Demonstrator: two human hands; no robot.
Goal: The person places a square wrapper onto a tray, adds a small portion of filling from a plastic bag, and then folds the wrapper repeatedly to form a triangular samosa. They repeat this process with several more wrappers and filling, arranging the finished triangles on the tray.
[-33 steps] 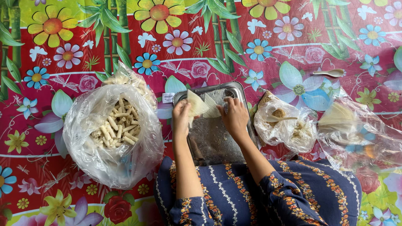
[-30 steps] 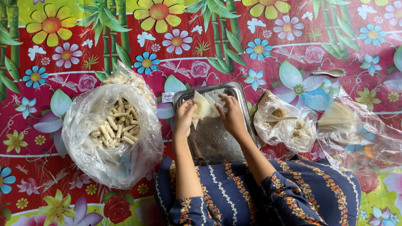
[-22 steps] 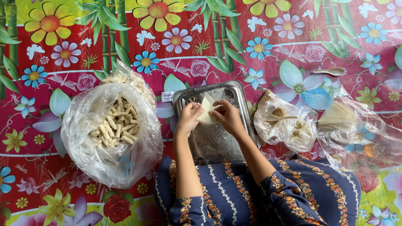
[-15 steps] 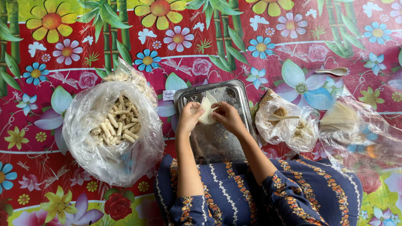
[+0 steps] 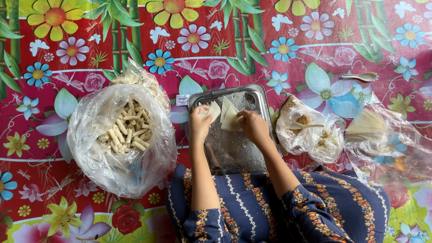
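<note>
The left hand [image 5: 199,123] pinches the corner of a pale wrapper sheet [image 5: 213,111], fingers closed on it. The right hand [image 5: 253,127] has its fingertips pressed together on the edge of a second folded wrapper [image 5: 231,118]. Both sheets lie flat on the upper part of a metal tray [image 5: 231,150], just beside each other. Each is roughly triangular; the right one points up towards the tray's far rim, its long axis running away from the person.

The tray's long side runs away from the person, its near end by the lap in a dark blue patterned garment [image 5: 270,207]. The lower half of the tray is bare metal dusted with flour.

Left of the tray, almost touching it, sits a big clear plastic bag [image 5: 121,139] holding a heap of rolled pastries [image 5: 125,132]. To the right, close against the tray's edge, is a smaller bag of filling [image 5: 308,130] with a spoon in it, and beyond that a bag of stacked wrappers [image 5: 382,135].

Everything rests on a bright red flower-printed plastic mat [image 5: 315,54], which stretches well beyond the tray's far side; a small spoon [image 5: 362,76] lies there, well apart.
</note>
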